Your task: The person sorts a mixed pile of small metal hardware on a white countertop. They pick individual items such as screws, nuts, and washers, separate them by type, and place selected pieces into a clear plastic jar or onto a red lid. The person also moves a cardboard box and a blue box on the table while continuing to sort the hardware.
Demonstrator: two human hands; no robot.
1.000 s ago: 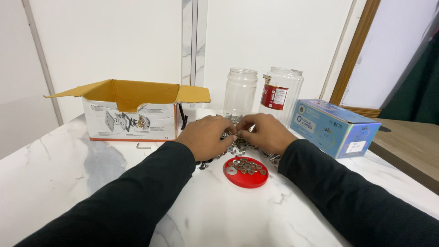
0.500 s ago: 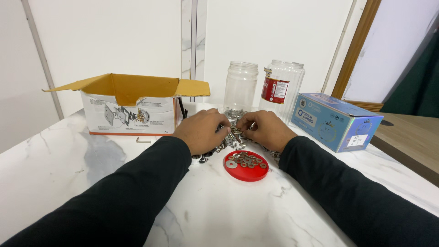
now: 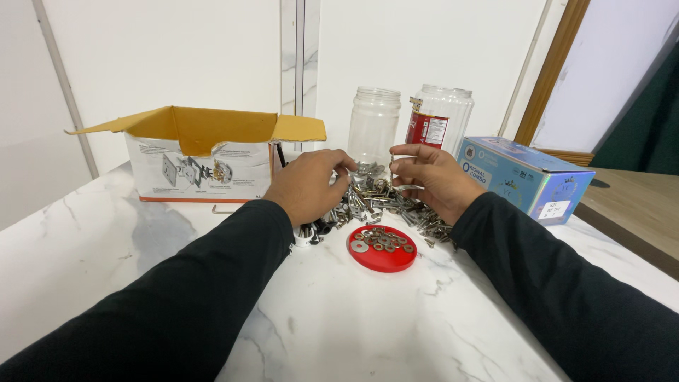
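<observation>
We note our right hand [image 3: 431,180] pinching a thin metal pin [image 3: 392,164] upright over the hardware pile [image 3: 378,201]; left hand [image 3: 308,185] curled on the pile, grasp unclear. Red lid [image 3: 382,249] holds washers [image 3: 380,239]. Both clear jars [image 3: 373,134] appear empty; cardboard box [image 3: 201,152] stands open.

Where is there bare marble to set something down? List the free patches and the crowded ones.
Free: the marble table left of the left hand, in front of the open cardboard box; also the near strip below the red lid, between the sleeves. Crowded: the hardware pile between both hands, right hand, jars and blue box behind.
</observation>
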